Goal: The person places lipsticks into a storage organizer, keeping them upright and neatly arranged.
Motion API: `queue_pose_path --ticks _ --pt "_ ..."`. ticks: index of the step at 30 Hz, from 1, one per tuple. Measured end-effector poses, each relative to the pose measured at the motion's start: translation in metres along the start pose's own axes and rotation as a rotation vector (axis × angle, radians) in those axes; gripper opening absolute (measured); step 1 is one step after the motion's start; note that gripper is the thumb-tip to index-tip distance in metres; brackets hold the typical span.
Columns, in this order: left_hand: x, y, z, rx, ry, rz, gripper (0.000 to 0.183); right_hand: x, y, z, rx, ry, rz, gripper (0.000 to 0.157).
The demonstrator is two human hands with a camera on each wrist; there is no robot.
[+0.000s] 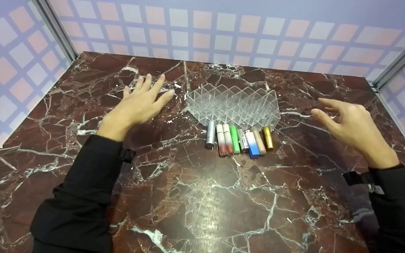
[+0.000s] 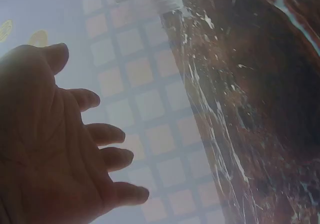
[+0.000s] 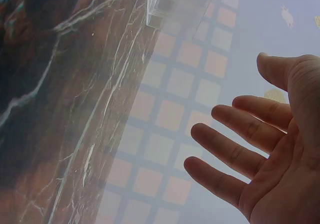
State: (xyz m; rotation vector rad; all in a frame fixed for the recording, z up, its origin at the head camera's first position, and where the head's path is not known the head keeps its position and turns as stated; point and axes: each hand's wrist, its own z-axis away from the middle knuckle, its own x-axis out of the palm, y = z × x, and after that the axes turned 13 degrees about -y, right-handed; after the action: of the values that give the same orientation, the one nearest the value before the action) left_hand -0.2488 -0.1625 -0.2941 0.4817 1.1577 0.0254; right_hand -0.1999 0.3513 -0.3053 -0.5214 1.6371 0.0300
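My left hand (image 1: 137,103) is over the table left of a clear plastic organizer (image 1: 232,105), fingers spread and holding nothing. On the organizer's other side my right hand (image 1: 352,123) hangs in the air, its fingers relaxed around nothing. The organizer has diamond-shaped compartments. In front of it lies a row of lipstick-like tubes: a silver tube (image 1: 210,134), two white-and-red tubes (image 1: 223,140), a green tube (image 1: 235,140), a patterned silver one (image 1: 243,141), a white-and-blue tube (image 1: 252,144), a beige tube (image 1: 258,141) and a gold tube (image 1: 268,138). Both wrist views show bare palms.
The dark red marbled tabletop (image 1: 174,196) reaches back to a panel (image 1: 209,35) with pink and white squares. Similar panels stand at the left and right, joined by grey metal posts (image 1: 56,30). Black straps circle both sleeved wrists.
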Motion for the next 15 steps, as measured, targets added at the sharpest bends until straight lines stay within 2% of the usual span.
queue_pose_path --ticks 6,10,15 --pt "-0.003 0.01 0.001 0.098 -0.012 0.13 0.082 -0.003 -0.007 -0.002 -0.012 -0.043 -0.043 0.051" --pt "-0.003 0.019 -0.001 0.162 0.01 0.148 0.081 -0.002 -0.012 -0.005 -0.011 -0.087 -0.02 0.052" --pt "-0.001 0.03 -0.003 0.205 0.035 0.157 0.08 0.0 -0.019 -0.007 -0.007 -0.137 -0.017 0.054"
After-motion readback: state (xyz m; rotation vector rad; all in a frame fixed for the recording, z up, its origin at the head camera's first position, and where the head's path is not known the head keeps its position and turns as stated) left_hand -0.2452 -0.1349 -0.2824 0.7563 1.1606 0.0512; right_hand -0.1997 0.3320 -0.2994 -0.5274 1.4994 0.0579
